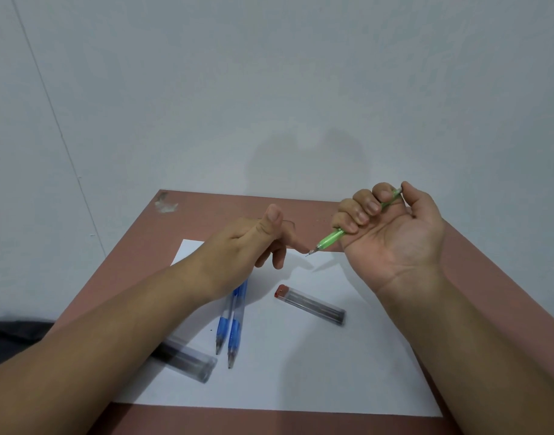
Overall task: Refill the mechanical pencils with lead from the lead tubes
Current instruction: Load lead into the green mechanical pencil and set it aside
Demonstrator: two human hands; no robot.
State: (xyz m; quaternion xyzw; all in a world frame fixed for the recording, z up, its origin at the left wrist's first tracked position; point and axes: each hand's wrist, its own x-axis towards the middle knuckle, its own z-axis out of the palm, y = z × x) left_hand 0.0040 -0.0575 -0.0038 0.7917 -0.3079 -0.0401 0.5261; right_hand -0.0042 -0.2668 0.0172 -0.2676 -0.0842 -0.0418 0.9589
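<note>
My right hand (391,227) grips a green mechanical pencil (332,238) in a fist, palm up, thumb on its top end, tip pointing down-left. My left hand (253,243) is raised with the thumb up, and its index fingertip touches the pencil's tip, where a short bit of lead sticks out. Two blue mechanical pencils (230,324) lie side by side on the white paper (300,365), partly under my left wrist. A lead tube with a red cap (310,304) lies to their right. Another clear lead tube (187,361) lies at the paper's left edge, partly hidden by my left forearm.
The paper lies on a reddish-brown table (206,208) that stands against a pale wall. A whitish scuff (165,204) marks the far left corner. Dark cloth (15,337) shows past the table's left edge.
</note>
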